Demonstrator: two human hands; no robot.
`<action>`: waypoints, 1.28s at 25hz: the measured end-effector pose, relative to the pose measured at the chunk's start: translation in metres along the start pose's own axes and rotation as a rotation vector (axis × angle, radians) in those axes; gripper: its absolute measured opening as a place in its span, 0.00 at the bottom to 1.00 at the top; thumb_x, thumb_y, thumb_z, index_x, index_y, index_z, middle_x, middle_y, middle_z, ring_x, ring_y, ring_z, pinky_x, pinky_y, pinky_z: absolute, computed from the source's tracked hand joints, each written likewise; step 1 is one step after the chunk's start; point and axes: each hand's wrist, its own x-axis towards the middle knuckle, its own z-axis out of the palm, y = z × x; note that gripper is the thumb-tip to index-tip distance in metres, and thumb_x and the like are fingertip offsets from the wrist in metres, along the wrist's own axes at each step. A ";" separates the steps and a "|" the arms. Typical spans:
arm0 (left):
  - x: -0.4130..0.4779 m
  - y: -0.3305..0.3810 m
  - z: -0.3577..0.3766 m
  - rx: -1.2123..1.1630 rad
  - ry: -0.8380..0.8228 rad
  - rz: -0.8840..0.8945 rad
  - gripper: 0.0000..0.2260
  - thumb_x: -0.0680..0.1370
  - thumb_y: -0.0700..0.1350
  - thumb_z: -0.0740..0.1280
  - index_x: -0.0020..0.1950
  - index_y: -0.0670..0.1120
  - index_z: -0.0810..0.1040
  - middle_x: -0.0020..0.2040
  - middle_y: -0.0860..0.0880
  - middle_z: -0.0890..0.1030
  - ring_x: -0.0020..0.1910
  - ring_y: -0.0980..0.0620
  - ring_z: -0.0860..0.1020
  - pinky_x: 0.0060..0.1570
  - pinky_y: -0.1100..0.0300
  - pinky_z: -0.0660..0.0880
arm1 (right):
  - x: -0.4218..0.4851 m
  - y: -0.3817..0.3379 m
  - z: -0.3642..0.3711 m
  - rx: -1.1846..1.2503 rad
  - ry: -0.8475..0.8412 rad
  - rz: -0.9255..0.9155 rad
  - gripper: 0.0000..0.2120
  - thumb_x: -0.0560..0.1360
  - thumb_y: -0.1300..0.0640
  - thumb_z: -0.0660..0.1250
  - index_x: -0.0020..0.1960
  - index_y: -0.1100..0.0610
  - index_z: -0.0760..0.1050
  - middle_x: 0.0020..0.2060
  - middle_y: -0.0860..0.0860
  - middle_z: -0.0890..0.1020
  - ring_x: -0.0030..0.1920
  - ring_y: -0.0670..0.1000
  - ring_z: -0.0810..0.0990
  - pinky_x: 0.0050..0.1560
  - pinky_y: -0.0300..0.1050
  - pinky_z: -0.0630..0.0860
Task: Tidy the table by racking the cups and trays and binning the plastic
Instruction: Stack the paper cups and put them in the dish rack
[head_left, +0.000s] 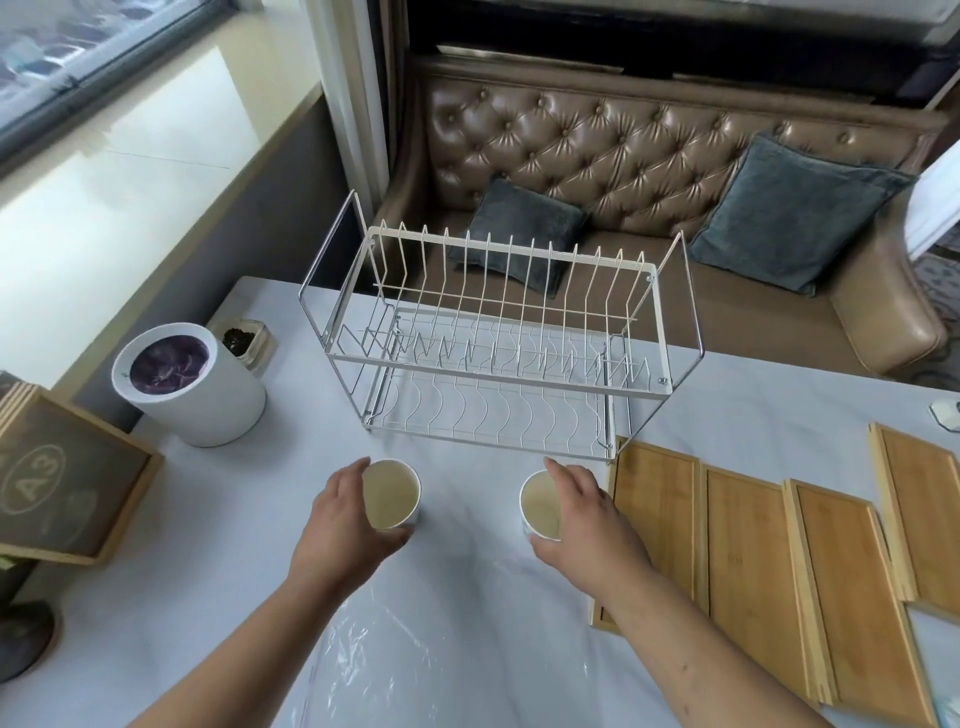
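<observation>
Curling round one upright cup each, left hand (343, 514) grips the left cup (390, 493), right hand (587, 514) the right cup (539, 506); both cups stand on the table (467, 566), rack (493, 332) just beyond, straight ahead.

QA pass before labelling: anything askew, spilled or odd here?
Nothing spilled; both white paper cups stand upright. The four rectangular bamboo trays lie fanned unevenly, rightmost set further back. Crumpled clear plastic sheet lies on the white table.
</observation>
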 end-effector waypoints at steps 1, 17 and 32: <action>0.001 0.001 -0.002 0.008 -0.006 -0.002 0.44 0.67 0.58 0.81 0.78 0.49 0.64 0.74 0.48 0.71 0.70 0.45 0.71 0.62 0.51 0.72 | -0.001 -0.005 -0.005 -0.015 0.023 -0.011 0.44 0.74 0.39 0.70 0.82 0.45 0.50 0.76 0.47 0.63 0.72 0.53 0.69 0.68 0.48 0.72; -0.066 0.088 -0.108 -0.132 0.012 0.523 0.35 0.64 0.57 0.79 0.69 0.56 0.70 0.59 0.62 0.74 0.59 0.56 0.76 0.48 0.65 0.72 | -0.134 -0.165 -0.112 0.197 0.384 -0.322 0.42 0.68 0.35 0.71 0.75 0.30 0.53 0.69 0.26 0.58 0.65 0.31 0.66 0.59 0.33 0.69; -0.167 0.228 -0.085 -0.306 -0.257 1.067 0.33 0.64 0.63 0.78 0.65 0.69 0.66 0.59 0.75 0.70 0.61 0.74 0.67 0.58 0.75 0.66 | -0.275 -0.063 -0.130 0.399 0.640 0.026 0.42 0.72 0.25 0.64 0.80 0.37 0.53 0.77 0.33 0.58 0.76 0.39 0.63 0.71 0.33 0.65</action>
